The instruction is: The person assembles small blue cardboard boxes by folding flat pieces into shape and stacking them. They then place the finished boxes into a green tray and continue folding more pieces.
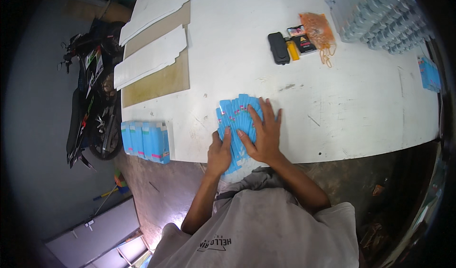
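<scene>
A fanned-out stack of blue flat cartons lies on the white table near its front edge, directly before me. The cartons overlap, with small pink marks near their far ends. At the stack's left edge, my left hand is closed on the cartons, its thumb on top and its other fingers mostly hidden. My right hand rests over the right side of the same stack, with fingers spread apart and thumb pointing toward the middle.
Blue boxes stand in a row at the table's left front corner. White cut sheets lie on brown boards behind them. A black case, a yellow lighter and an orange bag lie farther back. Stacked clear plastic containers fill the far right.
</scene>
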Available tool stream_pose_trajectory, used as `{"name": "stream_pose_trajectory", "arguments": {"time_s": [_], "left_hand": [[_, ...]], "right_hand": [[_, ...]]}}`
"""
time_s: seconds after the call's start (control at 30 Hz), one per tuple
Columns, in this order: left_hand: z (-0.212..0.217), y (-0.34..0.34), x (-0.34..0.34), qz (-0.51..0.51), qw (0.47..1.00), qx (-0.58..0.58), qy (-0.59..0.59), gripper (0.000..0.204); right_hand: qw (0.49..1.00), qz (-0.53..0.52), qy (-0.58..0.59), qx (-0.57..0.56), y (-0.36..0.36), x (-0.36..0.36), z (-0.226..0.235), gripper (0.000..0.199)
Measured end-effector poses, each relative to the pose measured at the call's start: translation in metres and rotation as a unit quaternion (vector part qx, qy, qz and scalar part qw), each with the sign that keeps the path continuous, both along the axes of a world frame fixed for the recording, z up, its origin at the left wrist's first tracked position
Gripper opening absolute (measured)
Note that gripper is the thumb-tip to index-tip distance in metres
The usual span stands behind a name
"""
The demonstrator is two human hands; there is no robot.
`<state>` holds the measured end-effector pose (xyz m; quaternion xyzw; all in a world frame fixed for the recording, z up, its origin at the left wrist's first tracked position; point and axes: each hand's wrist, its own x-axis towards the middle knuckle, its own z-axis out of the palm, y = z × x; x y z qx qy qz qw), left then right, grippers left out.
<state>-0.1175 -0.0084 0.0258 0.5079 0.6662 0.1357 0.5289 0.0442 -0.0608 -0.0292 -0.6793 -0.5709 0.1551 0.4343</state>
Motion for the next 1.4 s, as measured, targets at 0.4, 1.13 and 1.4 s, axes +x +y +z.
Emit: {"name": "stream_pose_trajectory", "arguments": {"time_s": [0.4, 1.13, 1.4], "left_hand": [[0.048, 0.034, 0.079, -0.43, 0.885, 0.1, 0.149, 0.108], [0.04, 0.068, 0.06, -0.618, 0.714, 0.304, 0.126, 0.093], [0.023, 0.049, 0.048, -0.575, 0.749, 0.313, 0.102, 0.123]], "right_hand": [[0.709, -0.033, 0.661, 0.243, -0.004, 0.02, -0.002, 0.098], [0.967, 0.019, -0.248, -0.047, -0.04, 0.036, 0.091, 0.081], [0.964, 0.039, -0.153, -0.214, -0.049, 0.054, 0.077, 0.088]]}}
